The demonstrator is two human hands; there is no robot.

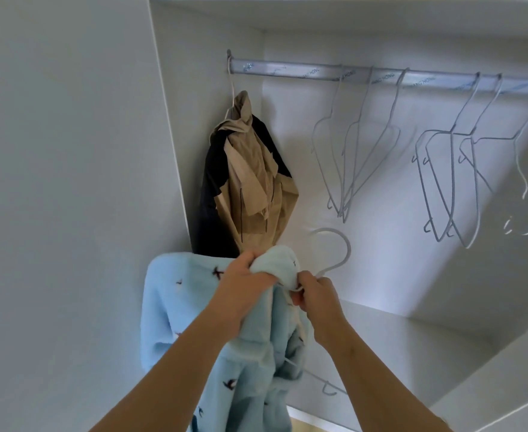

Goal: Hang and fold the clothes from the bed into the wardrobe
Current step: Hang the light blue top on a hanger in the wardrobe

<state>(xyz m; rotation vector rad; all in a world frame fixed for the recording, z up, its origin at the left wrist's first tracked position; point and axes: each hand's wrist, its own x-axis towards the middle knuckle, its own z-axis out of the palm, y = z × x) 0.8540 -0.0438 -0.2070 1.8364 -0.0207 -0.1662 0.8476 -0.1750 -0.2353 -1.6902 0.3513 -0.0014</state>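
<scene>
At the wardrobe, the left hand (241,279) bunches the collar of a pale blue garment (194,322) while the right hand (314,294) pinches its hanger (339,249); hooking it onto the rail (319,73) looks next.

- A silvery metal wardrobe rail (381,77) runs across the top of the white wardrobe, printed lettering along its face.
- At the rail's far left end hangs a beige and dark navy jacket (250,176) on a white wire hanger, close against the wardrobe's side wall.
- Near the middle hang three empty grey wire hangers (354,157), bunched together and tilted.
- Farther right hangs another cluster of empty grey wire hangers (453,182), also tilted, the last one running off the frame's edge.
</scene>
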